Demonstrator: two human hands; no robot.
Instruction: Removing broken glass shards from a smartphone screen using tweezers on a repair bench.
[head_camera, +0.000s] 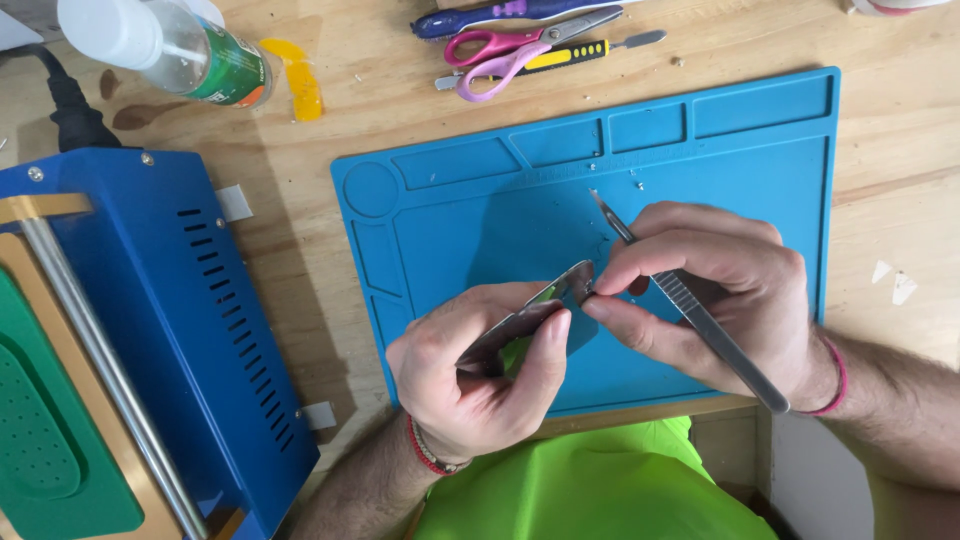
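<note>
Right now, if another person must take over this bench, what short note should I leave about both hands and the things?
Left hand: holds the thin flat grey metal plate edge-up over the blue silicone work mat.
Right hand: holds the slim steel scalpel; its fingertips pinch the plate's upper corner.
Nearby: pink-handled scissors above the mat, blue metal machine at left.
Done: plate lifted and gripped.
Left: whatever is being picked at the corner; too small to see.
</note>
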